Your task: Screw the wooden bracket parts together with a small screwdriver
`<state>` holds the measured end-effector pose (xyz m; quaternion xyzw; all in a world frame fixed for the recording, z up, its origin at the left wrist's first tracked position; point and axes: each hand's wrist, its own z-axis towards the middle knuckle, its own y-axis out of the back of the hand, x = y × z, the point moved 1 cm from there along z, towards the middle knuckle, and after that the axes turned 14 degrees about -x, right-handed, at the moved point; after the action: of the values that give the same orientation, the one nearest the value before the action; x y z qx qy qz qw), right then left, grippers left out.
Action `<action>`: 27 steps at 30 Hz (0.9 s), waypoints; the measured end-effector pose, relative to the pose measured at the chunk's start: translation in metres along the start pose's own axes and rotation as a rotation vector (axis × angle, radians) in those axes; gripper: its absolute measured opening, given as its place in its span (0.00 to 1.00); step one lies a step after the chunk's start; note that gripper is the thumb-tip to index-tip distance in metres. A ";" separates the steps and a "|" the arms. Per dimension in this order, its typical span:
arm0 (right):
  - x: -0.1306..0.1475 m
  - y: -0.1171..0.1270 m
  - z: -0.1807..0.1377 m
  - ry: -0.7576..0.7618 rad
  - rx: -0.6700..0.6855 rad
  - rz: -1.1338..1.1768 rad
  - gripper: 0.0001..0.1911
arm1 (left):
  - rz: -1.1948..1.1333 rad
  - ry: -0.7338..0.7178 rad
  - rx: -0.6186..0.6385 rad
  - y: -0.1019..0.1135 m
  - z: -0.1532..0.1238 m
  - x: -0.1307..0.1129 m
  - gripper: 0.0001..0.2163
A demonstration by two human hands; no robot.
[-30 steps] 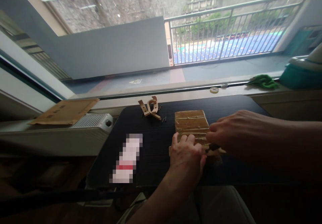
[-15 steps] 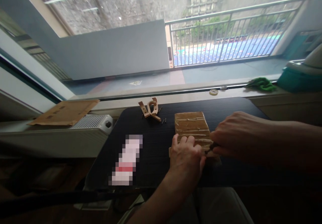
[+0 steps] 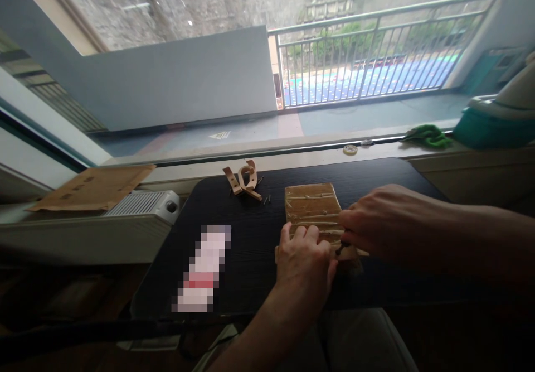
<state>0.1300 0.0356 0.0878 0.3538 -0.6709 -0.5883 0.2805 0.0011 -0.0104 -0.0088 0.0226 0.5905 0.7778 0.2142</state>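
A tan block wrapped in tape (image 3: 311, 207) lies on the black table (image 3: 251, 260) in front of me. My left hand (image 3: 304, 263) rests with curled fingers on its near edge, pressing a thin wooden piece (image 3: 279, 252) that pokes out beside the hand. From the right, my right hand (image 3: 376, 221) reaches in, its fingers pinched on a small dark tool (image 3: 340, 247) whose tip sits just by my left hand. What lies under the hands is hidden.
Small wooden cut-out parts (image 3: 244, 179) and a few dark screws lie at the table's far edge. A white and red packet (image 3: 201, 269) lies left. Cardboard (image 3: 90, 187) tops a radiator. On the window sill are a tape roll (image 3: 350, 149) and a green cloth (image 3: 428, 136).
My right hand has shifted a little left, toward my left hand, with the dark tool. My left hand stays on the block. The view has drifted slightly.
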 end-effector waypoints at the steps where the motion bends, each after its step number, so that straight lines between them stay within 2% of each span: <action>1: 0.000 0.001 -0.001 -0.005 -0.003 -0.016 0.09 | 0.001 -0.003 -0.003 0.000 0.000 0.000 0.06; 4: -0.001 0.004 -0.005 -0.014 -0.047 -0.026 0.07 | 0.004 -0.007 -0.022 -0.001 -0.001 0.001 0.06; 7: -0.003 0.004 -0.008 0.058 -0.090 0.041 0.02 | 0.015 -0.009 -0.030 -0.003 -0.002 0.001 0.06; 11: -0.003 0.000 -0.006 0.153 -0.115 0.088 0.04 | 0.038 -0.017 -0.038 -0.004 -0.002 0.002 0.07; 20: 0.001 -0.001 -0.001 0.039 -0.048 -0.011 0.10 | 0.004 -0.017 0.003 0.001 0.001 0.001 0.05; 24: -0.001 0.004 -0.003 -0.003 -0.061 -0.025 0.03 | 0.008 -0.019 0.006 0.001 0.001 0.001 0.06; 27: -0.004 0.001 -0.005 0.066 -0.080 0.025 0.03 | 0.019 -0.025 -0.009 0.000 0.001 0.002 0.07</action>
<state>0.1363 0.0361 0.0898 0.3533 -0.6415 -0.5990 0.3238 -0.0002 -0.0087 -0.0088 0.0370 0.5842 0.7820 0.2141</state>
